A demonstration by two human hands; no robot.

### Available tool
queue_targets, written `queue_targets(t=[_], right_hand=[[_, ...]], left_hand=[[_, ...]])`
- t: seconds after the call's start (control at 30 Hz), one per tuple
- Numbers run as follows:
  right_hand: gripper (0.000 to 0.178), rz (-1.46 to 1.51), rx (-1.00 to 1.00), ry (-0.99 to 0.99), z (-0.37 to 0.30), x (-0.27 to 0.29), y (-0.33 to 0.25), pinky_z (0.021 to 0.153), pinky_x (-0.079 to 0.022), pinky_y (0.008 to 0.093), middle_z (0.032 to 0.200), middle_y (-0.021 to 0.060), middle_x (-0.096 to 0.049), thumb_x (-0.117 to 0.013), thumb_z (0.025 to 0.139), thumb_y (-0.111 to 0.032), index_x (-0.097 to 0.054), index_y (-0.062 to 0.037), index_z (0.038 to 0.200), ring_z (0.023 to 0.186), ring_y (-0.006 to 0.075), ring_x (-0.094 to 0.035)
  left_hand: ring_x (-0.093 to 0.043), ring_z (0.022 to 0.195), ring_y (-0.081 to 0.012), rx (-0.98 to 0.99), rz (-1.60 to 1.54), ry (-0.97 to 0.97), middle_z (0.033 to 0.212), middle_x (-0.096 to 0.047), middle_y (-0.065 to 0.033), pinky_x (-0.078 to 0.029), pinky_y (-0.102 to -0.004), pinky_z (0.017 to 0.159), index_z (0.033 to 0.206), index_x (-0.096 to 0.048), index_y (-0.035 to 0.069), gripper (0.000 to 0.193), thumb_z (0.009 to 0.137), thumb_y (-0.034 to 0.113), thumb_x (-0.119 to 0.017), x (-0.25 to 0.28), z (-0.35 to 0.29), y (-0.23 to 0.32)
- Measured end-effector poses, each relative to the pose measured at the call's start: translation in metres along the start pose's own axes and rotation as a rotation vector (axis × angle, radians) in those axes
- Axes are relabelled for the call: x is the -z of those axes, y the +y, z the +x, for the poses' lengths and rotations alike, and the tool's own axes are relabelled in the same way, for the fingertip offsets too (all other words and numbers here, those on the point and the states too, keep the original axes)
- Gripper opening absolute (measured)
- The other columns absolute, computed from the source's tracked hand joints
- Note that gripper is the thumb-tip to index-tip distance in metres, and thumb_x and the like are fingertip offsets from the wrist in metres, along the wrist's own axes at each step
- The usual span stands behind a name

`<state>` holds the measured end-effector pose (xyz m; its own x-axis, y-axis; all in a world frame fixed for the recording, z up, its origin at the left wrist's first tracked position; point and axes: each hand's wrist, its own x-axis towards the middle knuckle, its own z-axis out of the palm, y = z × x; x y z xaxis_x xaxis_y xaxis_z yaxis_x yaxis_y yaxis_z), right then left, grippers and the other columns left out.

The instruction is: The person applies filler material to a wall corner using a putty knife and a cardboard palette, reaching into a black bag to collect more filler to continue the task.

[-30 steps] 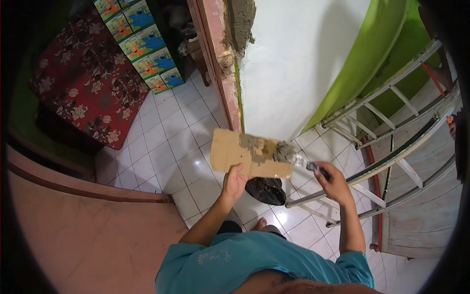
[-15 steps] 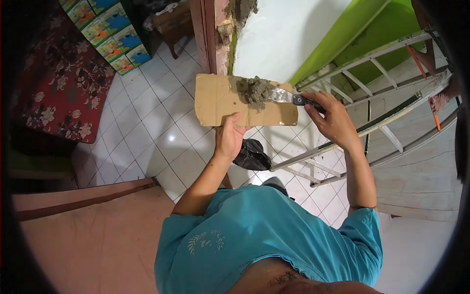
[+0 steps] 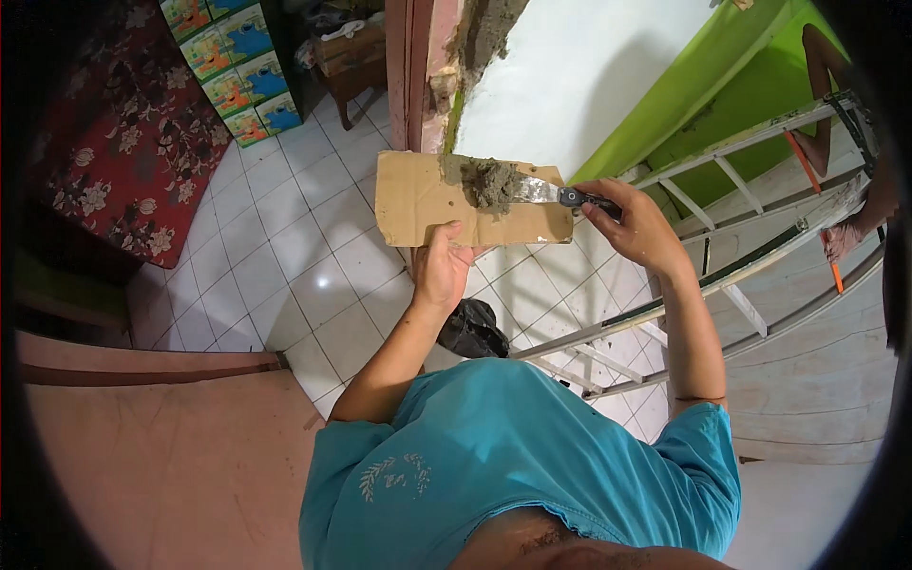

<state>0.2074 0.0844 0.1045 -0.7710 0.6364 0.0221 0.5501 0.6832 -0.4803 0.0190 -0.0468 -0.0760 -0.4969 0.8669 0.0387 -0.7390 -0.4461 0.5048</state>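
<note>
My left hand (image 3: 444, 269) grips the near edge of a flat piece of brown cardboard (image 3: 408, 199), thumb on top and the other fingers mostly hidden beneath. A lump of wet grey mortar (image 3: 490, 182) lies on the cardboard, right of its middle. In my right hand (image 3: 632, 226) is a putty knife (image 3: 539, 191) with a black handle. Its metal blade points left and its tip is in the mortar. Beyond the board, rough grey mortar (image 3: 489, 33) covers the wall edge beside a reddish door frame (image 3: 409, 76).
An aluminium ladder (image 3: 717, 275) stands at the right, with another person's foot (image 3: 841, 239) on it. A black bag (image 3: 472, 330) lies on the white tiled floor (image 3: 285, 223). Left are a red floral mattress (image 3: 133, 142), colourful boxes (image 3: 252, 76) and a wooden stool (image 3: 347, 76).
The view has shifted, showing more of the wall edge. The putty knife has moved slightly left and down, and the mortar lump looks flatter and more gathered.
</note>
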Motion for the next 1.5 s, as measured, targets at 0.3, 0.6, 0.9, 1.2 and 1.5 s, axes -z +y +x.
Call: queue_targets(t=[0.3,0.6,0.9,1.2,1.5], right_hand=[[0.030,0.123,0.063,0.018,0.014,0.012,0.025,0.075,-0.050,0.0308,0.090,0.0094,-0.068,-0.070,0.094,-0.024,-0.066,-0.0032,0.115,0.079,0.0154,-0.059],[0.028,0.065,0.143,0.051,0.026,0.017,0.027,0.072,-0.049,0.0306,0.088,0.0071,-0.068,-0.072,0.092,-0.023,-0.067,-0.0046,0.114,0.076,0.0147,-0.058],[0.021,-0.190,0.361,0.288,0.032,0.014,0.017,0.074,-0.051,0.0430,0.087,0.0124,-0.064,-0.072,0.085,-0.013,-0.072,-0.0069,0.105,0.085,0.0320,-0.062],[0.022,-0.297,0.402,0.272,0.040,0.027,0.016,0.075,-0.051,0.0411,0.089,0.0099,-0.064,-0.072,0.086,-0.013,-0.072,-0.0083,0.107,0.086,0.0294,-0.062],[0.023,-0.196,0.309,0.193,0.045,0.037,0.020,0.076,-0.053,0.0400,0.093,0.0106,-0.066,-0.072,0.087,-0.015,-0.071,-0.0070,0.109,0.086,0.0288,-0.065]], left_hand=[[-0.058,0.123,-0.0300,-0.101,-0.019,0.052,0.135,-0.053,-0.0101,-0.049,-0.0566,0.102,0.138,-0.042,0.006,0.046,0.094,0.013,-0.050,-0.026,0.007,-0.002],[-0.059,0.122,-0.0307,-0.147,0.013,0.051,0.135,-0.054,-0.0128,-0.051,-0.0532,0.101,0.138,-0.042,0.002,0.046,0.094,0.014,-0.048,-0.038,0.010,0.003],[-0.057,0.125,-0.0320,-0.108,0.057,0.083,0.138,-0.054,-0.0096,-0.046,-0.0552,0.104,0.141,-0.040,0.006,0.047,0.095,0.013,-0.046,-0.033,0.015,0.004],[-0.061,0.118,-0.0290,-0.084,0.001,0.090,0.132,-0.056,-0.0094,-0.053,-0.0503,0.096,0.136,-0.044,0.005,0.045,0.093,0.015,-0.050,-0.027,0.016,0.005],[-0.063,0.114,-0.0272,-0.050,0.027,0.073,0.129,-0.059,-0.0090,-0.053,-0.0478,0.094,0.133,-0.047,0.005,0.042,0.093,0.017,-0.050,-0.027,0.013,0.011]])
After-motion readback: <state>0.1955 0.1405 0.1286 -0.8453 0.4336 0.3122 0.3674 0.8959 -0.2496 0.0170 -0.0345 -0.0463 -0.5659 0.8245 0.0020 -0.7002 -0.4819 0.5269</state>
